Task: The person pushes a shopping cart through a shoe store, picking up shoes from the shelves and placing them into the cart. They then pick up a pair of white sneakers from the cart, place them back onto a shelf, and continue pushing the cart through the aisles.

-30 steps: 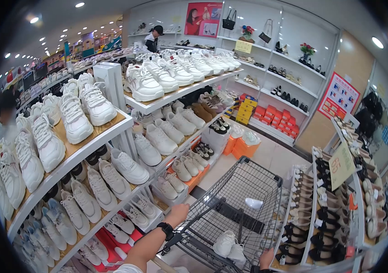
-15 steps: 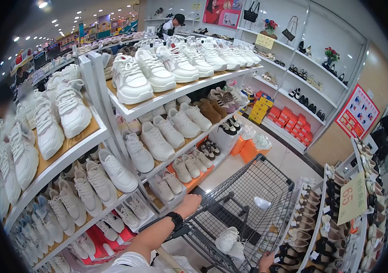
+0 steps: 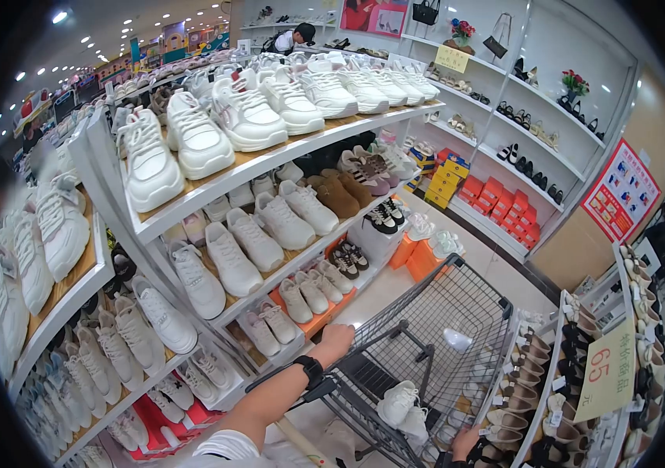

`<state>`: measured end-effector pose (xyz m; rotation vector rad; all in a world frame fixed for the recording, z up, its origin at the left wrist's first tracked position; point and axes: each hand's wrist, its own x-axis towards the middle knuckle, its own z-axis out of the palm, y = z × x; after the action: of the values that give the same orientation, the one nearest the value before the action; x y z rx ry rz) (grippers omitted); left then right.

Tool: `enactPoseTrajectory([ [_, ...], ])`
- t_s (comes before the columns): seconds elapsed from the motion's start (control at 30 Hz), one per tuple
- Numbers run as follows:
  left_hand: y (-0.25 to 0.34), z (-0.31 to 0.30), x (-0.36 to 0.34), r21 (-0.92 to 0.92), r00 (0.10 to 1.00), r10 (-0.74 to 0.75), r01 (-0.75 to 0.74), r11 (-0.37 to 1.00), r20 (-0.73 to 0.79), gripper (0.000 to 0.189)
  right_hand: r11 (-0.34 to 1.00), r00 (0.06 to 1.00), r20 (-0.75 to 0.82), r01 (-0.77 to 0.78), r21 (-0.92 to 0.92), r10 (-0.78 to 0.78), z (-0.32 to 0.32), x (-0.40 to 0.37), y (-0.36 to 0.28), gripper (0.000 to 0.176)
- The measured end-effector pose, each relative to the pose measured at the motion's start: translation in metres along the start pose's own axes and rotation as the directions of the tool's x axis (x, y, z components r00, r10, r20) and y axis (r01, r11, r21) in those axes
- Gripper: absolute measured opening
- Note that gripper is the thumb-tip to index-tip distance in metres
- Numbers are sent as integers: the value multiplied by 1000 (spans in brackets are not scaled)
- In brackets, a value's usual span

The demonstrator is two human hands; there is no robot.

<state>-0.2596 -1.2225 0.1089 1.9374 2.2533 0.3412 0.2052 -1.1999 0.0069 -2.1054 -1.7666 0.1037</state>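
Note:
A dark wire shopping cart (image 3: 469, 308) stands in front of me, angled to the right. My left hand (image 3: 338, 343) is closed at its left side rim, a black watch on the wrist. Low in the view, my right hand (image 3: 465, 441) is closed on the cart's right side, its fingers only partly visible. A pair of white sneakers (image 3: 401, 406) sits in the near part of the cart. Farther in, a small white object (image 3: 457, 338) shows through the mesh; I cannot make out its kind.
On the left, shelves (image 3: 293, 150) carry rows of white sneakers. Right of the cart stand racks of flat shoes (image 3: 513, 402) with a yellow price sign (image 3: 605, 373). Orange boxes (image 3: 418, 257) sit on the floor ahead. A person in a black cap (image 3: 299, 36) is behind the shelves.
The view has moved forward along the shelves, so the near sneakers slide left and down in the view. Both hands stay on the cart as it advances.

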Motion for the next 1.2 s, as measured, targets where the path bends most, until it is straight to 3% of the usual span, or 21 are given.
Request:
enactPoseTrajectory([
  [0.07, 5, 4, 21, 1, 1000, 7, -7, 1000, -16, 9, 990, 975, 196, -120, 68, 105, -8, 30, -10, 24],
  [0.1, 9, 6, 32, 0, 1000, -4, 4, 1000, -15, 9, 914, 943, 254, -287, 287, 216, -12, 42, -20, 22],
  [0.23, 27, 12, 78, -5, 999, -53, 53, 999, 7, 10, 982, 973, 183, -162, 101, 141, 17, 102, 2, 25],
  [0.33, 44, 5, 108, 10, 997, -64, 64, 998, 52, 10, 968, 992, 124, -67, 242, 37, 58, 147, 37, 27],
  [0.4, 41, 18, 128, 15, 999, -45, 44, 999, 13, 10, 946, 920, 233, -325, -2, 316, -8, 154, -52, 25],
  [0.43, 43, 25, 135, 3, 999, -8, 8, 1000, -40, 9, 992, 984, 146, 92, 81, -104, 38, 171, 16, 23],
  [0.53, 53, 31, 160, 8, 997, -59, 59, 998, -45, 9, 998, 988, 156, 14, 61, -23, 45, 199, 14, 21],
  [0.6, 55, 36, 177, 6, 997, -63, 63, 998, -53, 8, 1000, 975, 223, -12, 5, 11, 46, 215, 7, 27],
  [0.67, 59, 40, 188, -22, 993, -60, 58, 998, -100, 8, 987, 979, 131, -151, -44, 156, 54, 227, 2, 35],
  [0.7, 61, 43, 193, -28, 991, -85, 83, 996, -99, 8, 980, 971, 138, -199, 25, 194, 68, 237, 12, 45],
  [0.73, 61, 48, 202, -19, 992, -112, 111, 994, -62, 12, 984, 973, 152, -177, 21, 172, 70, 249, 19, 45],
  [0.8, 61, 49, 213, -4, 987, -160, 160, 987, -22, 15, 993, 977, 211, 28, -115, -3, 80, 266, 34, 44],
  [0.83, 64, 45, 216, -21, 987, -159, 159, 987, -12, 15, 956, 959, 179, 248, -155, -219, 92, 257, 59, 29],
  [0.87, 66, 45, 219, -39, 988, -155, 155, 987, -2, 16, 953, 954, 191, 261, -151, -231, 89, 262, 52, 29],
  [0.93, 67, 50, 226, -44, 990, -140, 139, 989, -26, 13, 998, 959, 275, 65, 23, -69, 73, 271, 40, 46],
  [1.07, 69, 61, 241, -73, 990, -141, 140, 987, -18, 12, 993, 940, 333, 97, -66, -70, 58, 283, 20, 55],
  [1.2, 72, 58, 245, -72, 987, -159, 158, 985, -6, 13, 999, 959, 279, 51, -5, -47, 65, 289, 25, 57],
])
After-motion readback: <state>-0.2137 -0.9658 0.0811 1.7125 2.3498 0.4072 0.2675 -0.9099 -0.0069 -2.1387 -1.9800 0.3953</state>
